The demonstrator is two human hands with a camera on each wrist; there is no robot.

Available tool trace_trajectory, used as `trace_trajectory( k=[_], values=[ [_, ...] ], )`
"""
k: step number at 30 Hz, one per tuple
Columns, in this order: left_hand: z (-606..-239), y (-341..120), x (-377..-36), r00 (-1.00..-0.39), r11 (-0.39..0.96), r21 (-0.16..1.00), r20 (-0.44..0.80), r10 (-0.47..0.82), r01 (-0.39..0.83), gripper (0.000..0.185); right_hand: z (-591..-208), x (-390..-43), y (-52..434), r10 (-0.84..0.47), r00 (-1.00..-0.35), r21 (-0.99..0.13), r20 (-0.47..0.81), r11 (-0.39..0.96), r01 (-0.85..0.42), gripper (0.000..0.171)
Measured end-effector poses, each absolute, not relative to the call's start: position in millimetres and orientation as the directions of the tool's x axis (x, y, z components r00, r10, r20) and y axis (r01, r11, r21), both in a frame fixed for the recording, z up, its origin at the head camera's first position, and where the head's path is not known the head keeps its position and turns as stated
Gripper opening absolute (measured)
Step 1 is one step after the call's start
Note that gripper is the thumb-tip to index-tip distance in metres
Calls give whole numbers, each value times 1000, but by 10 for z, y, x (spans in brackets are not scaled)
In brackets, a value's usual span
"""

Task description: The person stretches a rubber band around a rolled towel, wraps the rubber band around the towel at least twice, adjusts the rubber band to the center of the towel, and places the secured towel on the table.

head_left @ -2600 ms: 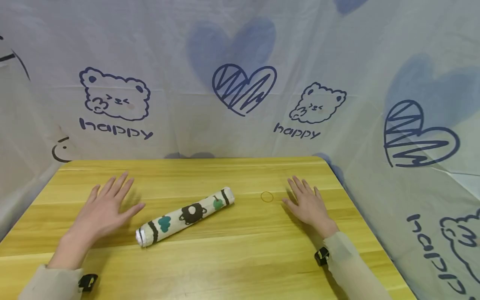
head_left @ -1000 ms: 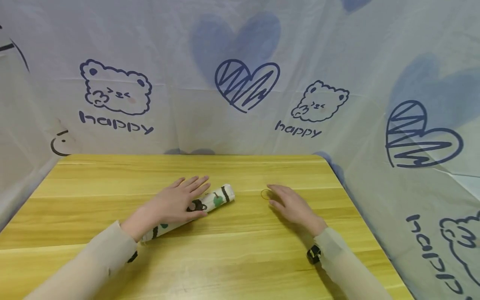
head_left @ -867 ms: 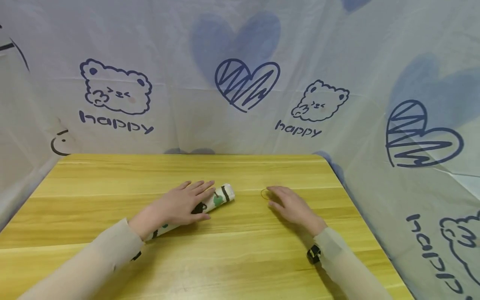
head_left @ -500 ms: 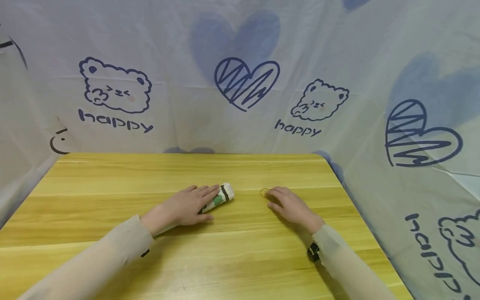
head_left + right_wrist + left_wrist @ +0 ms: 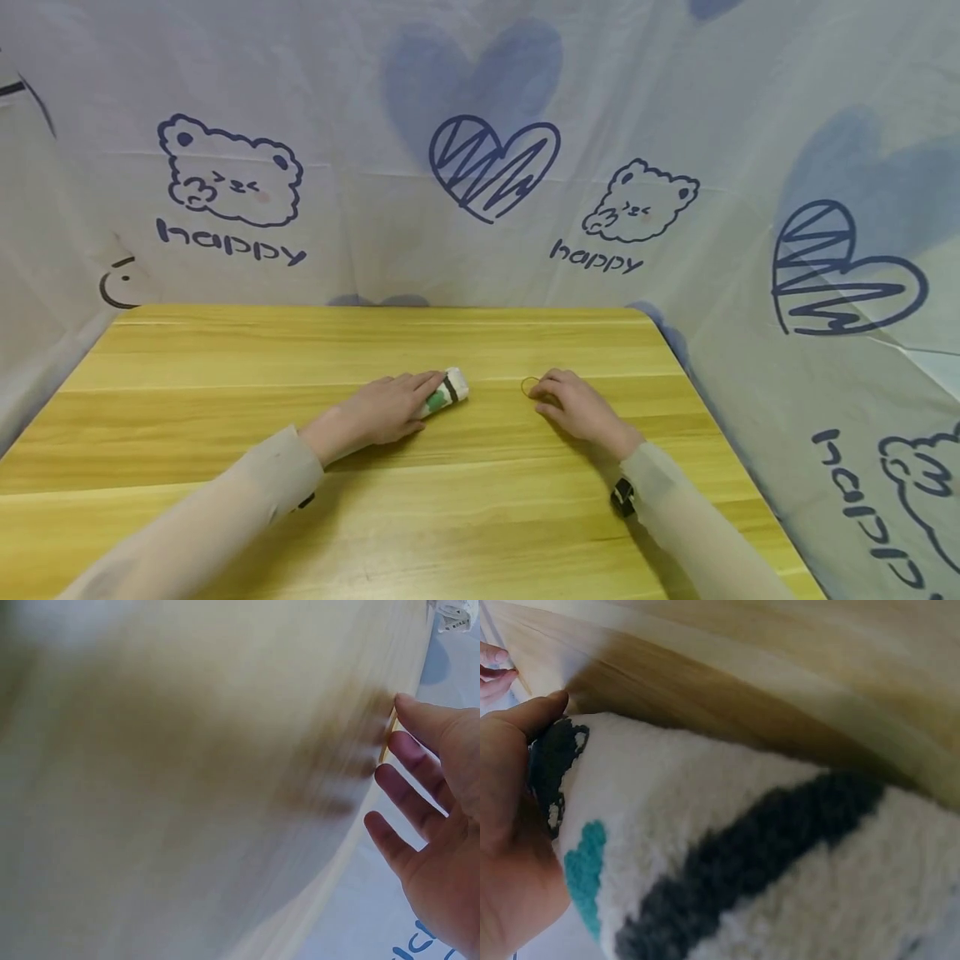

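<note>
A rolled-up cream towel (image 5: 454, 386) with dark bands and green tree shapes lies slanted on the table. My left hand (image 5: 390, 408) is wrapped over it close to its far right end and grips it, hiding most of its length. The left wrist view shows the fuzzy towel (image 5: 757, 840) large, the thumb lying along its side. A thin yellow-orange rubber band (image 5: 525, 386) rests flat to the right of the towel. My right hand (image 5: 581, 408) has its fingertips down at the band's right side. In the right wrist view thumb and fingers stand apart beside the rubber band (image 5: 388, 739).
The wooden table (image 5: 480, 517) has a pale cloth (image 5: 360, 217) printed with bears and hearts hanging behind it and along the right. A black wrist strap piece (image 5: 622, 497) shows at the right sleeve.
My left hand has moved from the table's left side onto the towel, slid along it toward its right end and curled round it. My right hand has moved left to the rubber band, fingers bending down.
</note>
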State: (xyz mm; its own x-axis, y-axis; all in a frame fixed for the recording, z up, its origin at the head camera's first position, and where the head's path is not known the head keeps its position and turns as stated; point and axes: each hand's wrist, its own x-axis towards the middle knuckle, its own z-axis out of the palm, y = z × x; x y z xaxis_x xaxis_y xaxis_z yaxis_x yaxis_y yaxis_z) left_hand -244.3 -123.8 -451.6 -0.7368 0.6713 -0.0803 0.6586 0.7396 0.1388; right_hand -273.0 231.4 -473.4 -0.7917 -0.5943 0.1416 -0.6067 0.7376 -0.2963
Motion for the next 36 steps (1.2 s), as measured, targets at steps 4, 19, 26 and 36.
trace_trajectory(
  k=[4, 19, 26, 36],
  values=[
    [-4544, -1233, -2449, -738, 739, 168, -81, 670, 653, 73, -4729, -2757, 2291, -582, -803, -327, 131, 739, -589, 18],
    [-4590, -1198, -2456, -744, 737, 225, -71, 665, 637, 71, -4733, -2836, 2223, -601, -794, -292, 93, 746, -599, 6],
    [-4592, -1185, -2484, -750, 735, 255, -55, 660, 628, 73, -4761, -2844, 2195, -631, -771, -164, 84, 754, -636, 12],
    [-4551, -1205, -2474, -750, 707, 317, 24, 661, 632, 73, -4729, -2776, 2146, -554, -828, -396, 85, 744, -538, 11]
  ],
)
